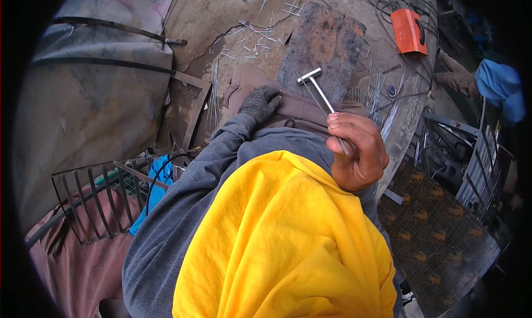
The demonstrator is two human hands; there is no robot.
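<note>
Silver T-shaped metal piece (322,93) is in the bare R hand (363,149), stem pinched narrowly btwn thumb & fingers, crossbar pointing twd the rust-stained dark flat slab (327,46). Dark-grey-gloved L hand (259,103) rests on brown cloth trousers (299,108), fingers curled; can't tell if it holds anything. Orange box w/ black handle (404,32), far R: any lettering too small to read.

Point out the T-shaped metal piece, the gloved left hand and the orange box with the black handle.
T-shaped metal piece (321,94): head view, on its stem.
Gloved left hand (259,103): head view, on the back of the glove.
Orange box (405,32): head view, on its orange casing.
</note>
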